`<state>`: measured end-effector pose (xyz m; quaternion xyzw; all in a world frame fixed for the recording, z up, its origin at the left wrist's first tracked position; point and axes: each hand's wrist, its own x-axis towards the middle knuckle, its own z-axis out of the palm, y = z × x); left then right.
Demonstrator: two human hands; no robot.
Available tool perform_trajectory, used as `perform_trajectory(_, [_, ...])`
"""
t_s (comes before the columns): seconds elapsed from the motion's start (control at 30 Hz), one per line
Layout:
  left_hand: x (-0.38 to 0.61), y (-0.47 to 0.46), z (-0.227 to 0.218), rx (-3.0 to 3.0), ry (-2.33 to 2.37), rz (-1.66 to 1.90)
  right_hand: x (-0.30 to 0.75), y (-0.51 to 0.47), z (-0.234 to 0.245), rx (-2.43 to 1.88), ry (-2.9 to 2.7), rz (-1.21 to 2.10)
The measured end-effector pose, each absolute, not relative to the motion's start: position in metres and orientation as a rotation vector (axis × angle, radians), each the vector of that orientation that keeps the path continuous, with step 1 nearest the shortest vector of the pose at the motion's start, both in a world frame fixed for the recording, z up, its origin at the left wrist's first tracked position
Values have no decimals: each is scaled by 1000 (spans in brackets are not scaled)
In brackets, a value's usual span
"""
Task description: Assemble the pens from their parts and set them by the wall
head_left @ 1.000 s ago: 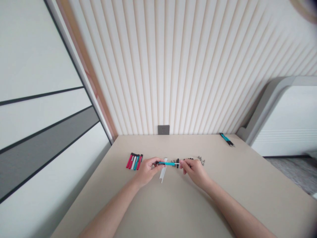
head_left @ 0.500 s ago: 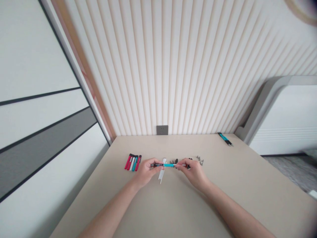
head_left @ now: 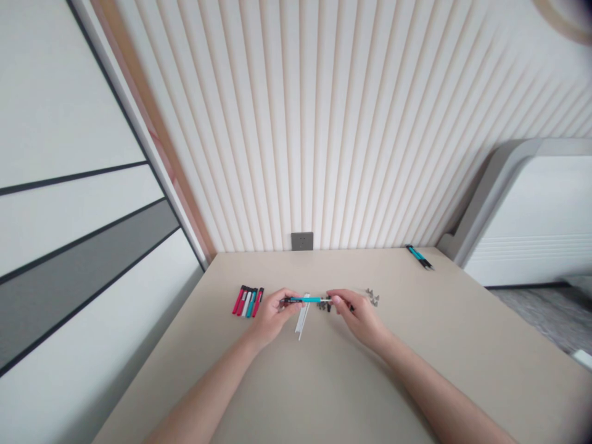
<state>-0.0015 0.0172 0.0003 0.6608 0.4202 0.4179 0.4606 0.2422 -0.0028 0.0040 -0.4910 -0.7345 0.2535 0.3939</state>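
My left hand (head_left: 272, 317) is closed round the black end of a blue and black pen barrel (head_left: 311, 300), held level above the table. From the barrel's right end sticks a short length of thin white pen refill (head_left: 325, 300). My right hand (head_left: 358, 311) pinches the refill's outer end between thumb and fingers. Below the barrel lie several thin white refills (head_left: 302, 322) on the table. Small dark pen parts (head_left: 322, 306) lie beside my right fingertips, partly hidden by that hand.
Several red, white and blue pen barrels (head_left: 248, 302) lie in a row left of my left hand. Small grey cone-shaped tips (head_left: 372, 297) lie beyond my right hand. Blue and black pens (head_left: 420, 257) rest at the table's back right, near the ribbed wall (head_left: 296, 123).
The white refill's exposed length has become shorter, and its end no longer sticks out past my right fingers. Both hands and the barrel appear slightly higher in the view.
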Motion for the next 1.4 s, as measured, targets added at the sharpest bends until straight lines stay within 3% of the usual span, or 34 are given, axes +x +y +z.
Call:
perform_trajectory(1.0, [-4, 22, -7, 1579, 981, 1001, 256, 6, 4, -1288, -1891, 629])
perform_trajectory(1.2, [-7, 23, -6, 1572, 1051, 1031, 297, 26, 9, -1490, -1691, 389])
perform_trajectory(1.4, [-5, 23, 0, 1613, 1120, 1077, 331, 39, -2, -1666, -1879, 250])
